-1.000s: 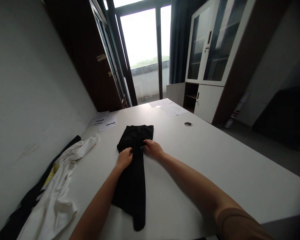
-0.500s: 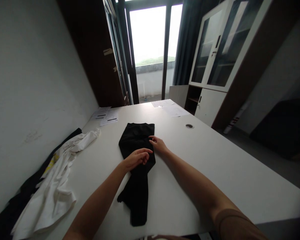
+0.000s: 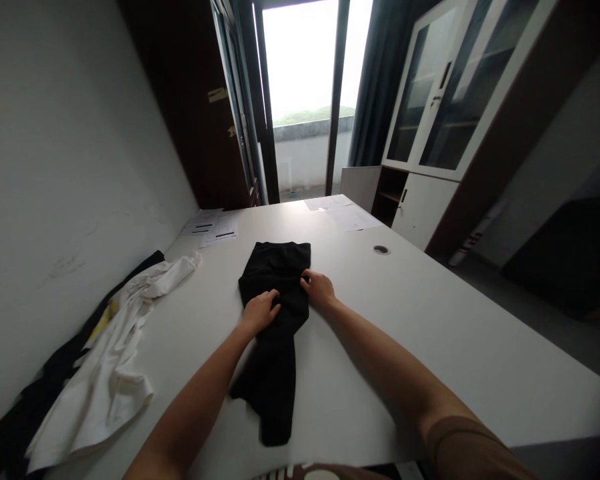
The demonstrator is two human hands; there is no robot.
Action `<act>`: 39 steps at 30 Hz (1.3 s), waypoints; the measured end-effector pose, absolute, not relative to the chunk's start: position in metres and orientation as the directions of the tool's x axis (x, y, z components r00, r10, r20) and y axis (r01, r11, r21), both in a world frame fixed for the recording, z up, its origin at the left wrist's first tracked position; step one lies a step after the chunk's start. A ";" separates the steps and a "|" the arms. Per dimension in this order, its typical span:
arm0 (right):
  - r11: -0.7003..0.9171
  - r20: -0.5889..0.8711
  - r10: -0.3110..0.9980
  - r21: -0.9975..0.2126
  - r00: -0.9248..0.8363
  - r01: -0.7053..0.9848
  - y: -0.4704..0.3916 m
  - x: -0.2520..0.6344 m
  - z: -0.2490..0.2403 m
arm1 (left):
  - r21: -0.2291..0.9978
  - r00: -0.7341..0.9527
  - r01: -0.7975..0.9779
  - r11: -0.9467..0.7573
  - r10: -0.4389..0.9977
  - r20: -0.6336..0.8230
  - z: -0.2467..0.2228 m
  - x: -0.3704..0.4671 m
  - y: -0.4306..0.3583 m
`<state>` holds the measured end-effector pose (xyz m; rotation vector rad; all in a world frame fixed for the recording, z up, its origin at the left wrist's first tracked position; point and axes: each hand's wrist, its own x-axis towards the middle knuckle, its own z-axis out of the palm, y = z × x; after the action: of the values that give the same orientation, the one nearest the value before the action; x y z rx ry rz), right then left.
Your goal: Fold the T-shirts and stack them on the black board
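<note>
A black garment [image 3: 275, 267] lies partly folded on the white table, wide at its far end and narrowing to a strip nearest me. Its exact kind cannot be made out. My left hand [image 3: 261, 311] rests on the middle of the cloth near its left side, fingers curled and pinched on the fabric. At the right edge, my right hand [image 3: 319, 288] has thumb and fingertips closed on the border of the garment.
On the left by the wall lie a white garment [image 3: 115, 380] and dark clothing [image 3: 55, 367]. Papers [image 3: 211, 227] sit at the far left of the table [image 3: 370, 320], and more sheets [image 3: 347, 213] at the far right. A round cable hole [image 3: 381, 250] is set in the tabletop.
My left hand has moved left and slightly forward, from hovering over the middle with fingers loose to gripping the cloth. My right hand stays at the right edge, its fingers closed tighter.
</note>
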<state>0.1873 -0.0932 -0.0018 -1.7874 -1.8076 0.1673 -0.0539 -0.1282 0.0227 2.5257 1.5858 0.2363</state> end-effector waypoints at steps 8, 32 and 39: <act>-0.143 0.239 0.928 -0.478 0.285 0.867 -0.078 0.214 -0.005 | 0.125 0.475 0.871 -0.475 0.879 0.037 0.023 -0.059 -0.130; 0.200 0.285 0.954 -0.375 -0.093 0.905 -0.082 0.199 -0.002 | 0.604 0.768 0.544 -0.582 0.635 -0.081 0.074 -0.064 -0.145; 0.113 0.243 0.970 -0.340 -0.029 0.934 -0.078 0.197 -0.004 | 0.650 0.726 0.604 -0.461 0.654 -0.212 0.112 -0.104 -0.132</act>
<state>0.1969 -0.0783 -0.0042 -1.8484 -1.9912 0.1195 -0.1044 -0.1322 0.1124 2.1952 0.9467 0.0873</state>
